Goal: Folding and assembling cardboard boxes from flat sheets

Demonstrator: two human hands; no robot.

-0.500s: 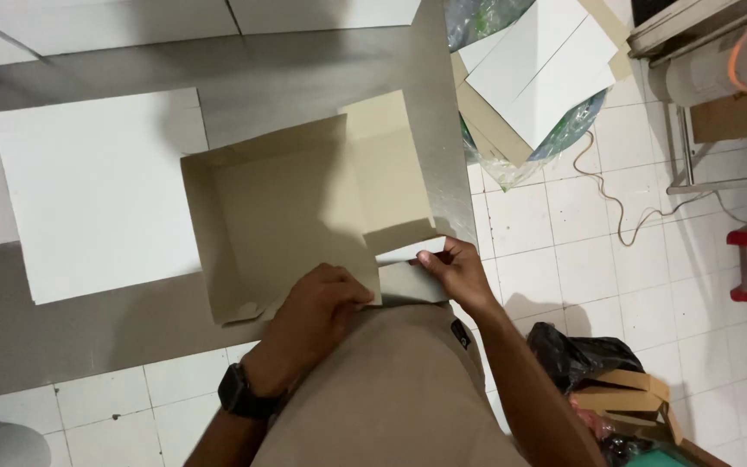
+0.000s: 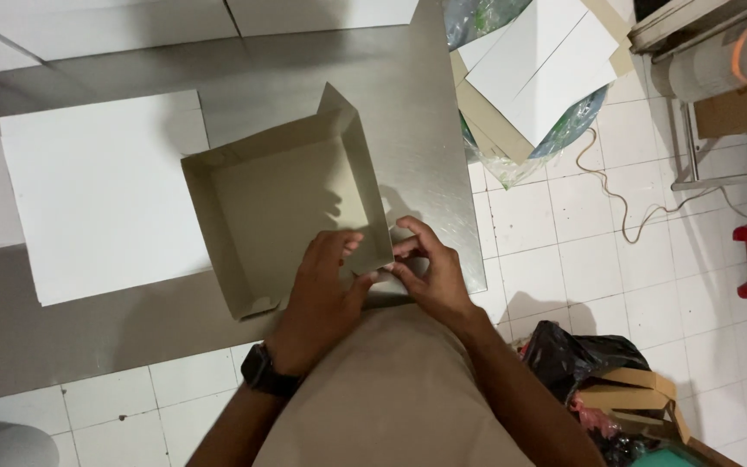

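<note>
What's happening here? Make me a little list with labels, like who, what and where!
Left hand: fingers on the near right corner of the box, inside the wall
Right hand: pinching the same corner from outside
Box: grey-brown cardboard, open top, walls folded up
Table: steel, box sits on it
White sheet: flat on the table, left of the box
Watch: black, on the left wrist
Card stack: white and brown sheets, on the floor at right
Black bag: on the tiled floor, lower right
</note>
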